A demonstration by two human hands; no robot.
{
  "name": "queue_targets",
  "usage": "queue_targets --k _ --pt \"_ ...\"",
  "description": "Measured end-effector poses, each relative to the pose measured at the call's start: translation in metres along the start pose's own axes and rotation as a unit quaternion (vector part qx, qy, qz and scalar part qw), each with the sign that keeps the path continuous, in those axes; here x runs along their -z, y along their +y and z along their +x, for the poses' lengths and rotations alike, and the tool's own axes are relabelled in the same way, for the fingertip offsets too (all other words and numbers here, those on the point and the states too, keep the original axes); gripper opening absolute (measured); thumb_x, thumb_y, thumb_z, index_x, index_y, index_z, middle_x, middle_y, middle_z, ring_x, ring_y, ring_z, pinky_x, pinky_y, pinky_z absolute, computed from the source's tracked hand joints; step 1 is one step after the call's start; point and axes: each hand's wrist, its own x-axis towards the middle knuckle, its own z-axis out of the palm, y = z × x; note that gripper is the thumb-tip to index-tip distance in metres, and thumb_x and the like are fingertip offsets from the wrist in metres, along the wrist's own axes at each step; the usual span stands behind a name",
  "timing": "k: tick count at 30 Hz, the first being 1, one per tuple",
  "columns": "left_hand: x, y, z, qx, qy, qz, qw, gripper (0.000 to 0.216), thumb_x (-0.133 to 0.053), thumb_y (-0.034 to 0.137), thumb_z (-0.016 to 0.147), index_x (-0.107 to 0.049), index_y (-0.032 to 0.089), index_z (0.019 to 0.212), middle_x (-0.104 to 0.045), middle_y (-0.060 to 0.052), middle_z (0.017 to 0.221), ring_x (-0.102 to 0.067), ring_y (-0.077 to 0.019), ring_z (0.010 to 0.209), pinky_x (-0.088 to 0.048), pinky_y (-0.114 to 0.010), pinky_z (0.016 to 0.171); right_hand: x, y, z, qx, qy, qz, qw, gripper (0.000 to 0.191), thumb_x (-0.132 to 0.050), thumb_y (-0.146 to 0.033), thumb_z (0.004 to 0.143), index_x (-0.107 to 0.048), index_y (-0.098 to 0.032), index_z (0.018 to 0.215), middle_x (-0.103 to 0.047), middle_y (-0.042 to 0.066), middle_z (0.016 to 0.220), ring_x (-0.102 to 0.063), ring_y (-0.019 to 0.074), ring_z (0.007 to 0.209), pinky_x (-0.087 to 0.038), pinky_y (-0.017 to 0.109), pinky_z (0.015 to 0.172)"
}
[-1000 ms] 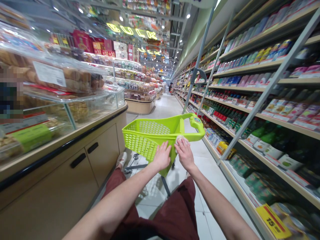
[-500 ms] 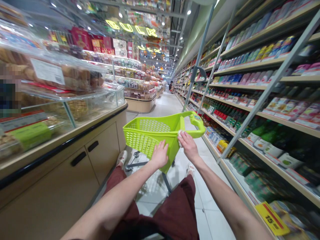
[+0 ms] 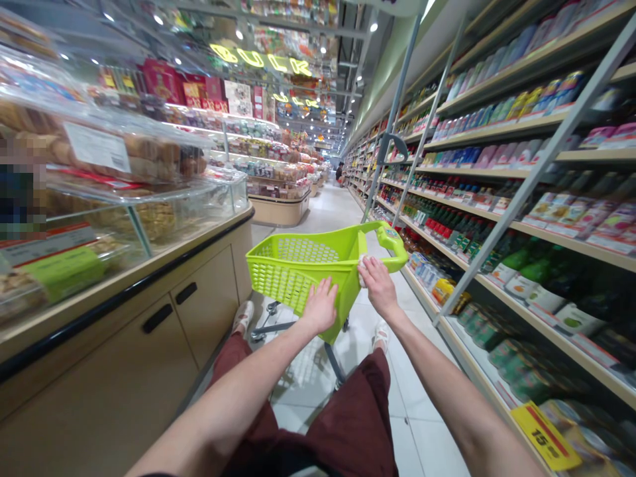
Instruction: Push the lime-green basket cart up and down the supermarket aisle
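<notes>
A lime green plastic shopping cart (image 3: 298, 265) stands in the aisle right in front of me, its basket bare inside. My left hand (image 3: 320, 306) lies flat on the basket's near wall with the fingers spread. My right hand (image 3: 378, 285) is closed over a small white cloth (image 3: 362, 265) pressed against the cart's rim, just below the green handle (image 3: 395, 244). My legs in dark red trousers and pale shoes show below the cart.
A beige counter with glass cases of baked goods (image 3: 124, 199) runs along the left. Tall shelves packed with bottles and packets (image 3: 521, 199) line the right, with slanted metal poles (image 3: 507, 199) leaning out. A person (image 3: 340, 173) stands far down the tiled aisle.
My right hand with the cloth has slid up and to the right along the cart's rim toward the handle. My left hand stays on the basket wall.
</notes>
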Motion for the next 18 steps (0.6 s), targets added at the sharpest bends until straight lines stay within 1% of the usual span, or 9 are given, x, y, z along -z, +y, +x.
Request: queue_targets --k 3,5,8,10,14,16,18 --pt "-0.003 -0.001 -0.001 -0.002 0.0 -0.001 1.0 0.062 -0.046 0.022 0.072 -0.031 0.015 0.132 -0.019 -0.011 0.145 -0.016 -0.0246 0.133 -0.017 -0.046 0.108 -0.017 -0.011 -0.021 0.02 -0.04 0.038 0.998 0.038 -0.037 -0.009 0.086 -0.054 -0.021 0.118 -0.044 0.007 0.131 -0.024 0.0175 0.131 -0.031 0.042 0.104" --pt "-0.003 -0.003 0.0 0.003 0.001 0.0 1.0 0.062 -0.046 0.021 0.072 -0.03 0.015 0.132 -0.019 -0.011 0.145 -0.016 -0.0244 0.133 -0.017 -0.045 0.108 -0.025 -0.019 -0.032 0.034 -0.062 0.058 0.996 0.037 -0.037 -0.009 0.085 -0.055 -0.02 0.116 -0.045 0.008 0.129 -0.027 0.0171 0.129 -0.034 0.041 0.102" --pt "-0.003 -0.005 0.001 0.013 -0.003 0.0 1.0 0.062 -0.045 0.02 0.072 -0.03 0.015 0.132 -0.019 -0.011 0.145 -0.016 -0.0241 0.133 -0.018 -0.046 0.108 -0.025 -0.026 -0.032 0.07 -0.075 0.072 0.992 0.035 -0.037 -0.009 0.086 -0.058 -0.019 0.112 -0.049 0.008 0.126 -0.03 0.0165 0.128 -0.039 0.037 0.099" --pt "-0.003 -0.006 0.001 0.014 -0.005 0.002 1.0 0.061 -0.044 0.02 0.072 -0.031 0.015 0.132 -0.019 -0.011 0.145 -0.016 -0.0241 0.133 -0.018 -0.046 0.108 -0.017 -0.023 -0.021 0.07 -0.05 0.07 0.994 0.035 -0.036 -0.009 0.086 -0.058 -0.018 0.112 -0.048 0.009 0.127 -0.029 0.0161 0.128 -0.039 0.035 0.099" --pt "-0.006 -0.003 -0.001 0.007 -0.007 0.006 1.0 0.062 -0.045 0.022 0.072 -0.031 0.013 0.131 -0.02 -0.012 0.144 -0.017 -0.0251 0.133 -0.017 -0.046 0.108 -0.001 -0.007 0.008 -0.022 0.033 0.032 0.999 0.039 -0.034 -0.008 0.086 -0.054 -0.019 0.118 -0.042 0.008 0.132 -0.026 0.0172 0.13 -0.031 0.04 0.104" --pt "-0.008 -0.001 -0.003 0.003 -0.011 0.006 1.0 0.063 -0.045 0.022 0.071 -0.031 0.013 0.131 -0.019 -0.013 0.144 -0.017 -0.0256 0.133 -0.017 -0.047 0.108 -0.001 -0.002 0.012 -0.035 0.04 0.028 0.998 0.039 -0.034 -0.008 0.085 -0.054 -0.018 0.117 -0.043 0.008 0.131 -0.027 0.0174 0.13 -0.03 0.041 0.105" --pt "-0.008 0.0 -0.004 0.002 -0.014 0.003 1.0 0.063 -0.044 0.021 0.071 -0.03 0.013 0.132 -0.019 -0.013 0.145 -0.017 -0.0256 0.133 -0.017 -0.047 0.108 -0.007 -0.006 0.005 -0.017 0.019 0.043 0.999 0.038 -0.034 -0.007 0.085 -0.055 -0.017 0.116 -0.045 0.009 0.13 -0.027 0.0173 0.129 -0.031 0.04 0.105"
